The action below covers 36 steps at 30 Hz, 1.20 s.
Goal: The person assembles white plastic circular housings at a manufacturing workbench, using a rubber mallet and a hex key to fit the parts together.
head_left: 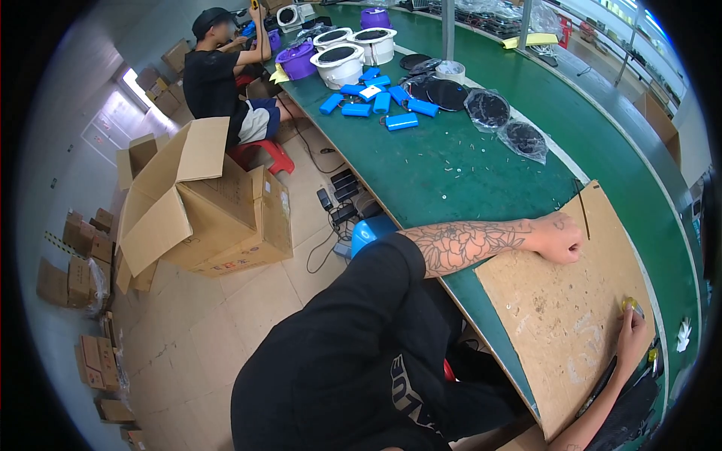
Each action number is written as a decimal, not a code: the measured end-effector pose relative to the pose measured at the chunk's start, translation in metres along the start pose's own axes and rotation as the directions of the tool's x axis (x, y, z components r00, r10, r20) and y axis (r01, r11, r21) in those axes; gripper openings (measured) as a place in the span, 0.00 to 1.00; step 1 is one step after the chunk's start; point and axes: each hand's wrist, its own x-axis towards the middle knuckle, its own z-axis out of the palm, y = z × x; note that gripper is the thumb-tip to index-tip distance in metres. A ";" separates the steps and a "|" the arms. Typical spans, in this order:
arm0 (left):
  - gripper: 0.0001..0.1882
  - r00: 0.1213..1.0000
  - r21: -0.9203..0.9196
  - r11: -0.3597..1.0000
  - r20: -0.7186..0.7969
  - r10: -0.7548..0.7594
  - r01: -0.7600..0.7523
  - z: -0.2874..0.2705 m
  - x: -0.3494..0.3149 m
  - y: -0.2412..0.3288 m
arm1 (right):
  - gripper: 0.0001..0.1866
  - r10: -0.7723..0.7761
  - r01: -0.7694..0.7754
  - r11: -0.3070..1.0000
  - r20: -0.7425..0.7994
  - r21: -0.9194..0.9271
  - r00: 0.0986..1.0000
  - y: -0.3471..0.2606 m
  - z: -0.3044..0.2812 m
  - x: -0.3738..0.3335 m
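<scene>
My left hand (558, 239) is closed in a fist, resting over the upper part of a worn brown board (556, 308). Whatever lies inside the fist, if anything, is hidden. Close beside it, a thin dark strip (583, 212) lies across the board's far edge. My right hand (630, 334) is at the board's right side, fingers closed around a small yellow, partly see-through object (632, 306) whose kind I cannot make out. Small bits and pale worn patches mark the board between the hands.
Blue wrapped battery packs (401, 122), white round housings (340, 66), purple housings (297, 60) and bagged black discs (523, 141) stand farther along the green table (451, 180). A co-worker (218, 75) sits at the far left. An open carton (203, 203) stands on the floor.
</scene>
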 end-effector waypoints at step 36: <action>0.10 0.999 0.011 1.000 0.036 -0.024 0.023 -0.004 0.000 0.004 | 0.27 0.012 -0.012 0.999 0.003 0.049 1.000 0.006 0.003 0.001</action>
